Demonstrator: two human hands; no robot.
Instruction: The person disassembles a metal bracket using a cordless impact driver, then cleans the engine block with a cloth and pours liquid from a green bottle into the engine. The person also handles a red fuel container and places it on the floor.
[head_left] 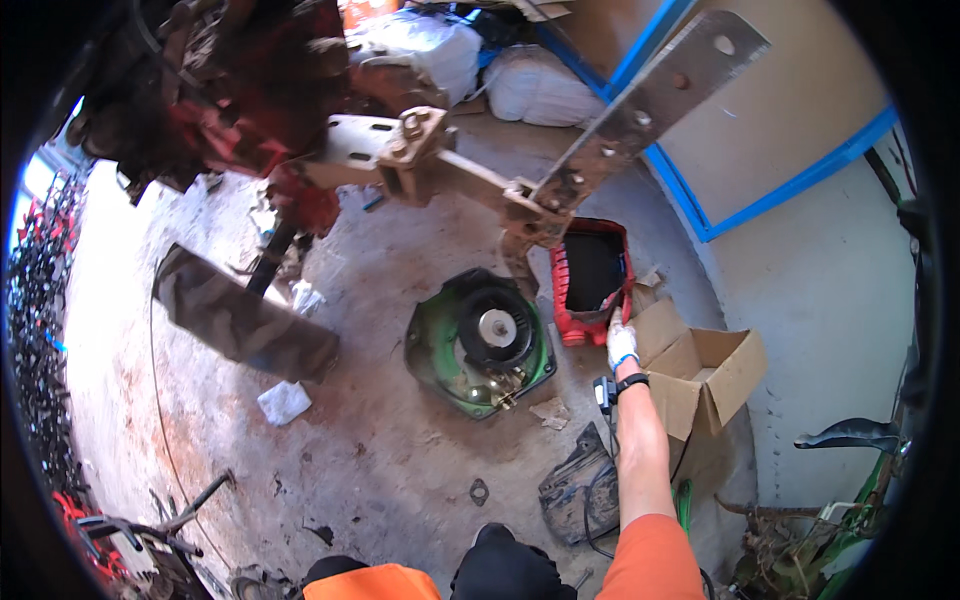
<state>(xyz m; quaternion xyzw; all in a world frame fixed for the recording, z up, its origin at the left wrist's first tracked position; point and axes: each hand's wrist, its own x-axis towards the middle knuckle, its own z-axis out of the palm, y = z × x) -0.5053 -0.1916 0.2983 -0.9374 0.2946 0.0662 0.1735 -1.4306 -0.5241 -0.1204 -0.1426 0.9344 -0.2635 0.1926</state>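
Observation:
My right hand [621, 342], in a white glove, is at the near right corner of a red open-topped plastic housing [562, 300] with a dark inside. Its fingers close on the rim there; their tips are partly hidden. A black strap with a small device [605, 393] is around that wrist. Left of the red housing, a green round housing [437, 360] lies on the floor, with a black finned wheel [498, 328] and brass-coloured fittings [507, 385] in it. My left hand is out of view.
An open cardboard box [675, 397] stands right beside my forearm. A flat steel bar with holes [650, 110] juts over the floor from a red machine [250, 90]. A dark dirty cover [580, 490] and a small gasket [480, 491] lie near my feet. Blue-edged panels [790, 120] lean at right.

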